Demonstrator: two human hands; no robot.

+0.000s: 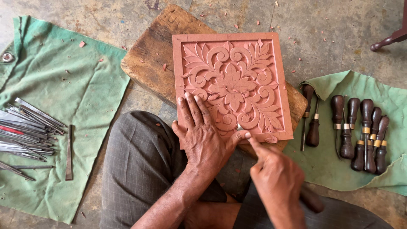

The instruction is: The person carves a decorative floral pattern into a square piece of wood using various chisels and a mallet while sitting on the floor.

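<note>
Your left hand lay flat at the lower middle of the frame, fingers spread and stretched out over the bottom-left corner of the carved panel, palm pressing it down, thumb angled right toward the tool tip. It gripped nothing. Your right hand, lower right of centre, was curled tight around a chisel, forefinger stretched along the shaft, the small metal tip meeting the panel near its bottom edge; the dark handle stuck out behind your wrist.

The panel was reddish-brown wood, square, with a raised plain border and deep-cut scrolls and leaves around a central flower. It rested tilted on a rough, worn wooden block in the upper middle of the frame, its lower edge hanging past the block toward your lap.

On the left, a green cloth held a bundle of thin metal blades. On the right, another green cloth carried a row of dark-handled carving tools, just beside the panel's right edge. Bare concrete floor, dotted with chips, lay open across the top of the frame.
</note>
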